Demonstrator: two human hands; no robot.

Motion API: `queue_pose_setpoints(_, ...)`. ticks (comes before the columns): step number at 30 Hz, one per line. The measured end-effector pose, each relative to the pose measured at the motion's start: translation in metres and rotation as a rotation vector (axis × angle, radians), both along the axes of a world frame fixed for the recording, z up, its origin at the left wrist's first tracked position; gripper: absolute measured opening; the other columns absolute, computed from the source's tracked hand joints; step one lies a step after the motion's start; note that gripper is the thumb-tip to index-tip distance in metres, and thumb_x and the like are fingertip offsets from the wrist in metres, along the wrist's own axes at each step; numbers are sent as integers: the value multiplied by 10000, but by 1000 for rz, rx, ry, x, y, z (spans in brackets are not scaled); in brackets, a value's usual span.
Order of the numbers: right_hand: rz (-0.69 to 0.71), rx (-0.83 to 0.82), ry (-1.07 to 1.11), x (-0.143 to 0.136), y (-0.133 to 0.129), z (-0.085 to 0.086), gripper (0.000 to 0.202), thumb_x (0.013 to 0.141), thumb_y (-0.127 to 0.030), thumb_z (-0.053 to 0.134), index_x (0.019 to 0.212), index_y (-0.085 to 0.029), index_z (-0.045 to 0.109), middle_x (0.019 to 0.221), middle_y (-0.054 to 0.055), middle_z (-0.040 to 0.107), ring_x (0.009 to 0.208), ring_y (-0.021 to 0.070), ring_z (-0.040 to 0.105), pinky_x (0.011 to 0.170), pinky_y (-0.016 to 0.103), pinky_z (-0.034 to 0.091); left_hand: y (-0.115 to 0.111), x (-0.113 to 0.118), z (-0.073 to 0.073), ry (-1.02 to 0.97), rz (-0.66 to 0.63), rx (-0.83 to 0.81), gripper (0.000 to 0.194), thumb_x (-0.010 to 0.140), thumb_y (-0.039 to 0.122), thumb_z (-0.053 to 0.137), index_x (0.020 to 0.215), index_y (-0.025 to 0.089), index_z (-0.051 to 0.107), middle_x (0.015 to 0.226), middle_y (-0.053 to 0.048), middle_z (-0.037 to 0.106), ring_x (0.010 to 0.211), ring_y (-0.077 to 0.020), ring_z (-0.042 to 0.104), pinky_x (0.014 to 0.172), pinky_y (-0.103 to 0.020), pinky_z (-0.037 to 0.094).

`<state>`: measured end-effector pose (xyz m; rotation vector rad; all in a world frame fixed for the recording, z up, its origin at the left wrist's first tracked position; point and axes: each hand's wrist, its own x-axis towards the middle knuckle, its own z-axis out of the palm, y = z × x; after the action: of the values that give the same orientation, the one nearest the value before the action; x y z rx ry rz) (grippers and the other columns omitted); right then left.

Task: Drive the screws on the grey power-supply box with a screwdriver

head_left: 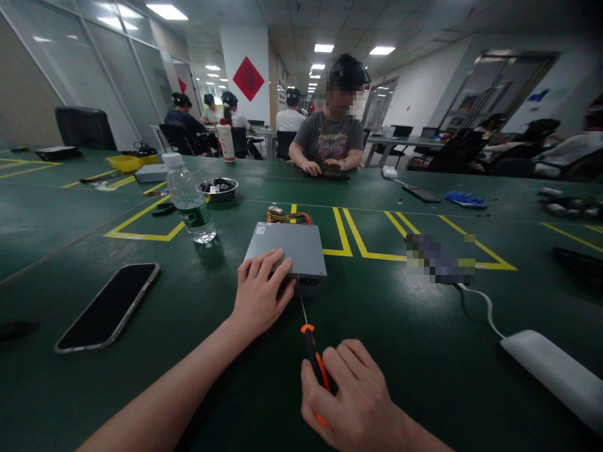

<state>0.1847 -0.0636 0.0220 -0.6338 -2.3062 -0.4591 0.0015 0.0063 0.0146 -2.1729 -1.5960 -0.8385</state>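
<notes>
A grey metal box [292, 248] with coloured wires [288, 217] at its far end lies on the green table [386, 339]. My left hand [260, 294] rests flat on its near left corner, fingers spread over the top. My right hand [351, 395] grips the orange and black handle of a screwdriver [311, 342]. Its thin shaft points away from me, and the tip meets the box's near face.
A black phone [109, 306] lies at the left, a water bottle [189, 199] and a metal bowl [219, 187] behind it. A white power strip [556, 370] with its cable sits at the right. Another person sits across the table; more people are seated farther back.
</notes>
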Motion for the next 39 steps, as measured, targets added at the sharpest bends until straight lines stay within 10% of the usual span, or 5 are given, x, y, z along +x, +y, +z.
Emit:
queue_pose_setpoints(21, 199, 174, -118, 42, 16, 14, 58, 733, -165, 579, 786, -171, 602, 544, -45, 459, 502, 90, 385, 526, 258, 357, -1, -2, 0, 30, -1, -12, 307, 860, 341, 442, 1137, 225, 506, 1257, -94, 515, 1180, -248, 422, 912, -436, 302)
queue_pose_setpoints(39, 107, 144, -34, 50, 20, 5, 82, 724, -164, 595, 801, -189, 607, 542, -43, 483, 518, 91, 399, 573, 266, 368, 1, 0, -1, 25, 2, 10, 315, 839, 325, 480, 1137, 232, 512, 1250, -93, 524, 1164, -258, 437, 906, -441, 299)
